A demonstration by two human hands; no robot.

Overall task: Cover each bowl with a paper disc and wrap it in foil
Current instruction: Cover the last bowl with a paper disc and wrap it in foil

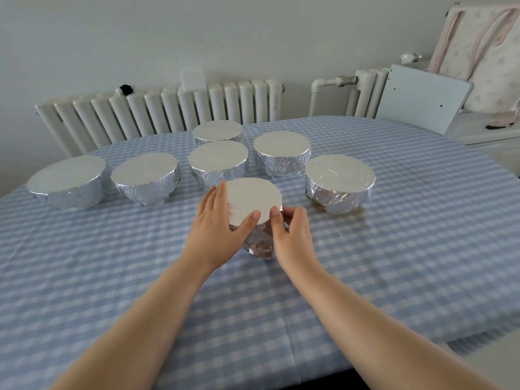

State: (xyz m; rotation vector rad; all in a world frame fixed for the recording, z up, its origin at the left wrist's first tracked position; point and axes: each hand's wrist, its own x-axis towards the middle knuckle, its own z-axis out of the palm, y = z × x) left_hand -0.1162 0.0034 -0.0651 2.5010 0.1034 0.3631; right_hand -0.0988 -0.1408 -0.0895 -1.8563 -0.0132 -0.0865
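Here, just above the middle of the frame, a foil-wrapped bowl (257,220) sits tilted toward the camera on the blue-and-white checked tablecloth (394,249), its flat top a pale disc and its crinkled foil underside showing between the two hands. The left hand (219,229) holds it from the left, fingers straight along the rim and the thumb pressed on the near edge of the top. The right hand (292,235) has its fingers curled around the right side, thumb tip at the top's edge, so both hands hold this one bowl. Six more foil-wrapped bowls stand upright behind it: one at the left edge (69,181), a second (146,178) just beside it, a central one (218,163) with another (218,132) directly behind, one further right (281,156), and the rightmost (339,182), whose top looks glossier. A tiny foil scrap (339,234) lies on the cloth right of the hands. A white radiator (157,114) runs along the wall in the upper left. No brand, label or readable writing shows anywhere.
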